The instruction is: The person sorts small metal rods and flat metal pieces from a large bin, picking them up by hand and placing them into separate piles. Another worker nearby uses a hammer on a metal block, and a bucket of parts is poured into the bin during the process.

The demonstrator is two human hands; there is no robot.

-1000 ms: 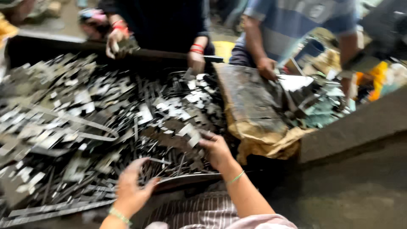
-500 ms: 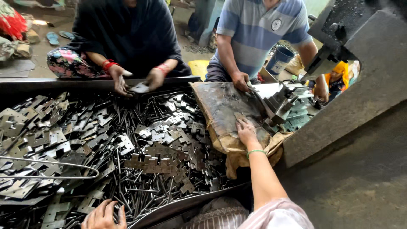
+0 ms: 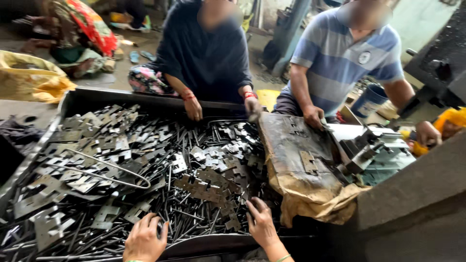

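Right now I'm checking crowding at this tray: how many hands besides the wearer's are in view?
4: dark-sleeved person's two hands at the tray's far rim; striped-shirt person's hand on the block, the other far right.

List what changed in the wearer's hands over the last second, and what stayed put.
The right hand, which half a second ago reached out onto the brown-paper-covered block, has pulled back to the near edge of the tray and now lies on the metal parts. The left hand stayed at the near rim on the rods. The two co-workers opposite stayed seated with hands at the far edge.
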